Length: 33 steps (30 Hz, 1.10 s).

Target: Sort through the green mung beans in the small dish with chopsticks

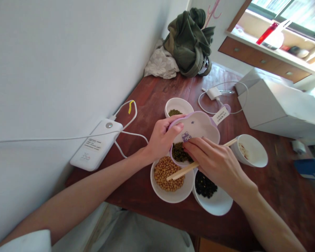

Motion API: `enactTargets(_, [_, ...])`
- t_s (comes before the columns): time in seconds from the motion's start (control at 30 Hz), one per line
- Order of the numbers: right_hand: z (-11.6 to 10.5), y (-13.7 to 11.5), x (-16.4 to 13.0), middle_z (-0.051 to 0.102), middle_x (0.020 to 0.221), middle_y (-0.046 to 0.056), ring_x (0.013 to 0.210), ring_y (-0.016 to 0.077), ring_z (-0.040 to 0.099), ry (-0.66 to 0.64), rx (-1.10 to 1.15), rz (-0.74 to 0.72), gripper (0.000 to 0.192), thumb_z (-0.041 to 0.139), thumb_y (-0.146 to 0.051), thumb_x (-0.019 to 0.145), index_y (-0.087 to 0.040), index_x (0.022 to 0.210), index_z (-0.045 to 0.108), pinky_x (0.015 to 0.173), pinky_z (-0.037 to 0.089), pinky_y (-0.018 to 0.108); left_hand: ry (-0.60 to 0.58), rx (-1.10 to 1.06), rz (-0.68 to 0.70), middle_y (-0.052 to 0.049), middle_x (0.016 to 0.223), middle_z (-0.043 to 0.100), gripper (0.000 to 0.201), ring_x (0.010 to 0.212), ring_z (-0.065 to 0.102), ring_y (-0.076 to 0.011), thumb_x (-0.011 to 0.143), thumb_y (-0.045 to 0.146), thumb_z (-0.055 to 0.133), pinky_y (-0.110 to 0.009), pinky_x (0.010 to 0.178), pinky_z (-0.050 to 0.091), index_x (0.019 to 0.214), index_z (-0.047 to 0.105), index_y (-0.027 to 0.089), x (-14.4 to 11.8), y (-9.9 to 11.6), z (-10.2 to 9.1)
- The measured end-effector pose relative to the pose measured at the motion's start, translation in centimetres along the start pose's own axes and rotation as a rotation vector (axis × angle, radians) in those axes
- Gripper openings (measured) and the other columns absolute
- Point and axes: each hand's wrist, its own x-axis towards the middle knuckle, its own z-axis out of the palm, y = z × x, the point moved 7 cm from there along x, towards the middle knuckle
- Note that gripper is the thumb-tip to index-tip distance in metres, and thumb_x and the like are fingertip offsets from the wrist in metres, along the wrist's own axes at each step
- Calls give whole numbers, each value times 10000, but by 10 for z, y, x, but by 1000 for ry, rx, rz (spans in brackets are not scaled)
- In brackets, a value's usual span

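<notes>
The left hand [161, 140] pinches the rim of one purple-edged dish [203, 122], tilted above the table [152, 94]. The right hand [215, 157] grips two chopsticks [182, 172], its fingertips bunched in the dish by green beans [177, 153]; whether they pinch any, I cannot tell. Four white bowls [170, 198] stand around: one with yellow beans [166, 171], one black beans [205, 185], one more green beans, one pale bits [243, 150]. Farther out lies one power bank [96, 150].
</notes>
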Motion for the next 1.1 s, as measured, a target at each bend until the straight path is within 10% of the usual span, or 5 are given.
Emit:
enactTargets(0.43, [3,4,1,728,1100,108,874,221,714,-7,16,8,202,534,-58,1005,-93,1141,678,544,506,351,9,-21,3,-67,971,761,408,827,621,-166,944,365,626,-258,709,491,1255,758,136,1,2,1])
enactTargets(0.83, [-50,-29,-13,720,931,70,737,171,660,-21,292,-116,137,559,-123,1037,-114,1071,691,557,472,333,32,-85,-21,-55,904,729,376,799,585,-157,952,379,636,-249,673,456,1220,770,152,0,-4,2])
enactTargets(1.1, [-24,11,-10,721,1051,43,773,155,677,-11,125,44,206,582,-83,1001,-171,1161,678,515,383,320,43,-67,-41,-21,788,650,381,643,470,-121,929,390,650,-235,570,394,1188,775,140,0,-3,1])
